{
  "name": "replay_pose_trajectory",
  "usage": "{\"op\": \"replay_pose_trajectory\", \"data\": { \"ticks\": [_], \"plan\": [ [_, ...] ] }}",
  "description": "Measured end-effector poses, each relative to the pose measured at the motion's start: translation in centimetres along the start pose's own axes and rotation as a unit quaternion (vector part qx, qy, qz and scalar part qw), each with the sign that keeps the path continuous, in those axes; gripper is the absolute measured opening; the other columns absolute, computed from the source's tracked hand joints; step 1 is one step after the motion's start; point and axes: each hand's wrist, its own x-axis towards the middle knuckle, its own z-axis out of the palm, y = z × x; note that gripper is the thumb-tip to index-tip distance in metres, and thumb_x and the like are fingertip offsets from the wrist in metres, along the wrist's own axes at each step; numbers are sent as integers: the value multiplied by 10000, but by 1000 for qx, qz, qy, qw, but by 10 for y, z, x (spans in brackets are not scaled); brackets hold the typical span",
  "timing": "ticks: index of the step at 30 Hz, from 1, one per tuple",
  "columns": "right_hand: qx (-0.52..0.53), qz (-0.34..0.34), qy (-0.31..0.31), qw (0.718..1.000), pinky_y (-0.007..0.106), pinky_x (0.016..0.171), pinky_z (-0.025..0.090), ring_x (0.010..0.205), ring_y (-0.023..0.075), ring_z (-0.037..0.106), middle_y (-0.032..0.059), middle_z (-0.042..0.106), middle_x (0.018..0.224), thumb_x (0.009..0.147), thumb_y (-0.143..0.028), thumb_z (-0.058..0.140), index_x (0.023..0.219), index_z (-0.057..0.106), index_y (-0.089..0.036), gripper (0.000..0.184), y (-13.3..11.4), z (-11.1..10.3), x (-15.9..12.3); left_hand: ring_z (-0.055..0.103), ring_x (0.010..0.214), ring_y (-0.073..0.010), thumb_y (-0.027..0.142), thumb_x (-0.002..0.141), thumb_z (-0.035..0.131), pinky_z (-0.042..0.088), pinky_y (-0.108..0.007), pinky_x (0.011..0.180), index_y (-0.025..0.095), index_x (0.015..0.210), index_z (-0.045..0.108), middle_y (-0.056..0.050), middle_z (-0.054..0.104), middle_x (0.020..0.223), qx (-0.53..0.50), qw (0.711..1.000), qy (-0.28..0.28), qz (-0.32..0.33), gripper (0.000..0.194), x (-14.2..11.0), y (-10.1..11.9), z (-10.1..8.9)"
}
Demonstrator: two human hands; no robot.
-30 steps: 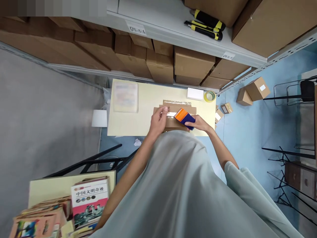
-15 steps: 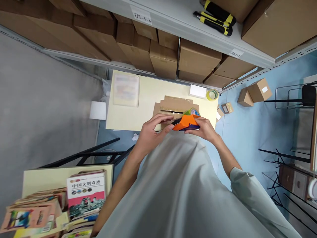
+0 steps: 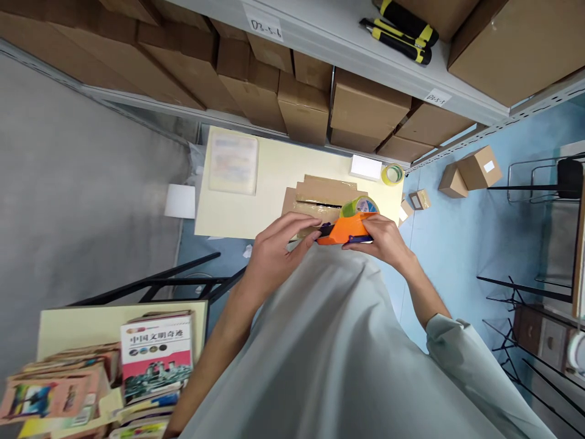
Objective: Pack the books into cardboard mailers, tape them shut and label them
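My right hand [image 3: 386, 239] is closed around an orange and dark blue tape dispenser [image 3: 343, 229], just in front of my shirt. A yellow-green tape roll [image 3: 361, 206] shows on its far side. At the dispenser's dark left end is my left hand [image 3: 278, 247], its thumb and fingertips on either side of that end. Whether they pinch a strip of tape is too small to tell. Behind both hands a cardboard box [image 3: 326, 192] lies on the cream table [image 3: 228, 216], with shiny tape along its near part; the dispenser and hands partly cover it.
A clear-topped flat sheet [image 3: 234, 163] lies on the table's left. At back right stand a white box [image 3: 365, 167] and another tape roll [image 3: 392, 175]. Above runs a grey shelf [image 3: 320, 46] with cartons and cutter knives [image 3: 402, 36]. Stacked books [image 3: 155, 353] are at lower left.
The dispenser has turned from slanting to nearly level, so its tape roll now shows. My left hand has come down and right to its end. The view has shifted slightly.
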Motion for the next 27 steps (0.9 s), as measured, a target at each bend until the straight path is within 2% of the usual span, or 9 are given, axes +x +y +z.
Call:
{"op": "replay_pose_trajectory", "data": {
  "ticks": [8,14,20,27],
  "plan": [
    [-23,-59,34,997,374,777,549,725,248,658,43,691,746,1006,-666,736,862,653,-236,461,-8,-10,-3,781,944,-177,210,1067,696,640,-321,895,273,1156,804,-31,828,1045,54,996,21,65,153,-4,7,-5],
    [-50,-88,34,994,376,826,540,719,238,626,37,660,735,1069,-632,664,877,657,-231,444,-9,-11,-8,784,959,-194,209,1070,668,636,-348,928,280,1162,792,-42,835,1072,104,991,23,83,170,-8,13,-5],
    [-71,-95,24,993,384,866,553,697,234,613,32,652,731,1065,-608,686,865,664,-236,423,-15,-16,-9,782,951,-216,214,1036,666,634,-377,912,284,1119,783,-50,825,1039,130,989,12,64,160,-12,21,-8],
    [-69,-114,26,991,371,873,551,710,231,613,37,641,738,1062,-601,690,849,662,-230,429,-19,-21,-11,769,947,-212,246,1037,686,634,-376,911,290,1096,783,-41,803,1046,111,993,-5,44,122,-10,30,-17]
  ]
}}
